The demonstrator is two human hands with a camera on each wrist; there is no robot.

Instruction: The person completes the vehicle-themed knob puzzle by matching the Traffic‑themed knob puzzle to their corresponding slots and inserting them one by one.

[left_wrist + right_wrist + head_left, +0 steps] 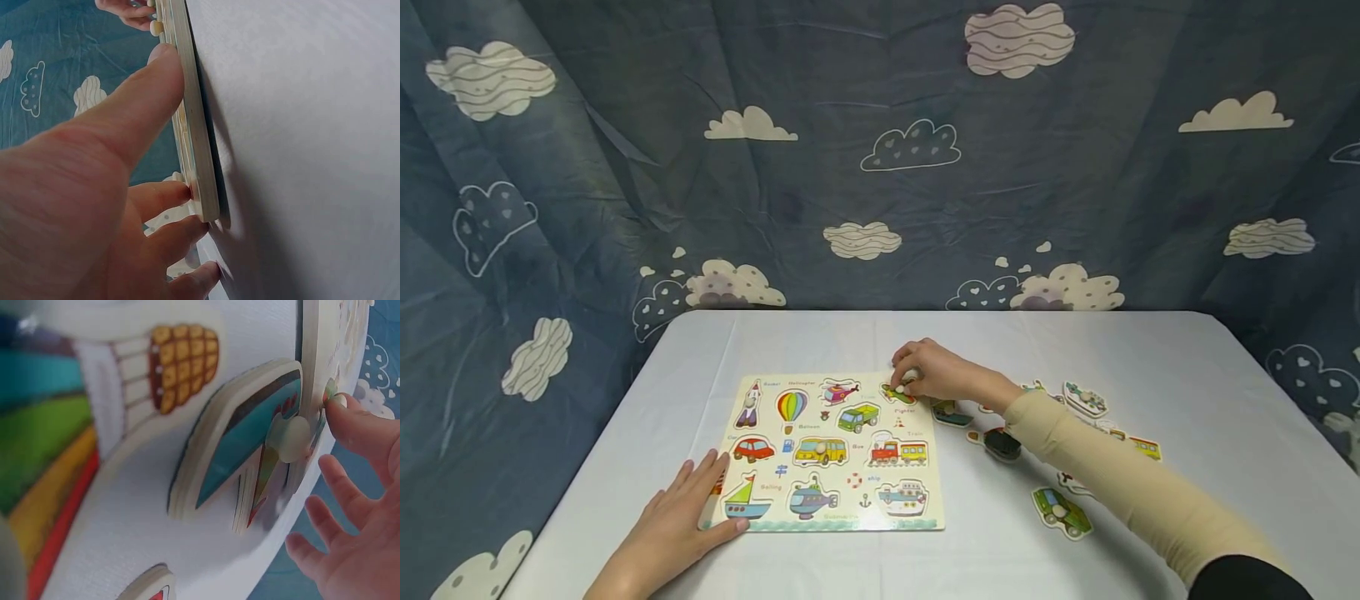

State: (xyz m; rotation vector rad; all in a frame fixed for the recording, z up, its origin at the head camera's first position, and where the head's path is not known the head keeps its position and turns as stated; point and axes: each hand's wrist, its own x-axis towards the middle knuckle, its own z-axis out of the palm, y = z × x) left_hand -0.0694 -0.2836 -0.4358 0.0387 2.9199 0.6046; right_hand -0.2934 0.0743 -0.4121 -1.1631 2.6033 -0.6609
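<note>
A puzzle board (850, 527) printed with vehicles lies on the white table. My left hand (681, 508) rests at its lower left corner, fingers spread along the left side and thumb on the front edge. The left wrist view shows that thumb against the board's side (200, 156). At the top right corner, my right hand (943, 371) pinches the small knob of a green plane piece (901, 395), which lies over the plane picture. In the right wrist view the thumb is at the knob (338, 400), and the other fingers are spread apart from it.
Loose pieces lie right of the board, some partly hidden by the right arm. Among them are a green car (1062, 513), a ship (1085, 399), a yellow train end (1145, 447) and a sailboat (225, 450). Behind the table hangs a dark cloud-patterned cloth (820, 75).
</note>
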